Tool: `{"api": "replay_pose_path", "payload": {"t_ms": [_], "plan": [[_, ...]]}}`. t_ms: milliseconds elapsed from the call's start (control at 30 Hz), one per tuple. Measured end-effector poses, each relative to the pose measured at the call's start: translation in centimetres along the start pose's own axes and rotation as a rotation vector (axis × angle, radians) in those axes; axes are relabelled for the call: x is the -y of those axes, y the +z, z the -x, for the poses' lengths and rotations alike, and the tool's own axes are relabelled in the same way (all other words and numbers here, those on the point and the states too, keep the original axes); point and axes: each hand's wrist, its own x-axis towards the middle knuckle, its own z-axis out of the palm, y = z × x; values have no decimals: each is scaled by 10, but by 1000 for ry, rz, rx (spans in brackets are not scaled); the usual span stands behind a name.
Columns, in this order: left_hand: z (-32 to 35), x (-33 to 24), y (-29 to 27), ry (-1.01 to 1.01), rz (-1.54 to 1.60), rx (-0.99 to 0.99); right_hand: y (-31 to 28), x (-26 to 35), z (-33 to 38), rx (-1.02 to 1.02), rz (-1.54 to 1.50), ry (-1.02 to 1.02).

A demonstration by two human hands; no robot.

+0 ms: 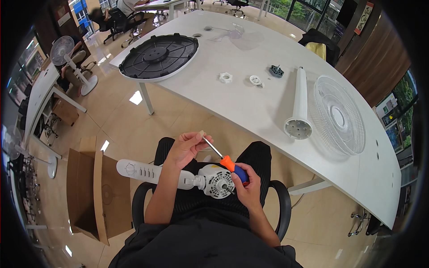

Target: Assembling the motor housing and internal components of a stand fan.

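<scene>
Holding a screwdriver (228, 162) between both hands, above the lap (192, 206). Right hand (248, 185) wraps and grips the blue handle; left hand (182, 151) has thumb and fingers pinched together at the steel tip, can't tell if a tiny part sits there too.

Key relation: screwdriver's long axis slants from the right hand forward and leftward to the left hand's fingertips, so the tip points away from the motor (217, 182). Motor lies on the lap between the hands, nearer the right; its spindle (228, 189) sticks out just beside the right thumb, contact unclear. White neck (138, 169) runs out leftward from the motor, passing under the left forearm.

Pose: left forearm reaches nearly straight forward, wrist bent, fingers toward the right; right forearm angles in from the right, hand closer to the body.

Beyond the hands, on the counter (268, 111): nut (225, 77), ring (255, 80), dark knob (276, 71) ahead; pole (300, 98) and grille (338, 117) ahead right; base (156, 55) ahead left; clear blades (245, 39) farthest. Open box (115, 196) left of the left hand, on the floor (174, 105).
</scene>
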Motion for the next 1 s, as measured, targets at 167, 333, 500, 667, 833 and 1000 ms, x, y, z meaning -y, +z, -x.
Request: {"api": "replay_pose_path", "payload": {"t_ms": [167, 333, 500, 667, 833, 1000], "plan": [[9, -12, -7, -6, -130, 17, -4, 14, 1, -16, 193, -93], [17, -16, -12, -30, -227, -12, -3, 16, 4, -50, 241, -189], [21, -33, -7, -77, -478, -31, -13, 26, 2, 30, 260, -133], [21, -33, -2, -71, -487, -4, -14, 15, -3, 53, 140, -99], [24, -29, 20, -36, -473, -5, -15, 4, -1, 93, -125, 66], [23, -28, 33, -21, -576, 72, -24, 0, -1, 148, -324, 165]]}}
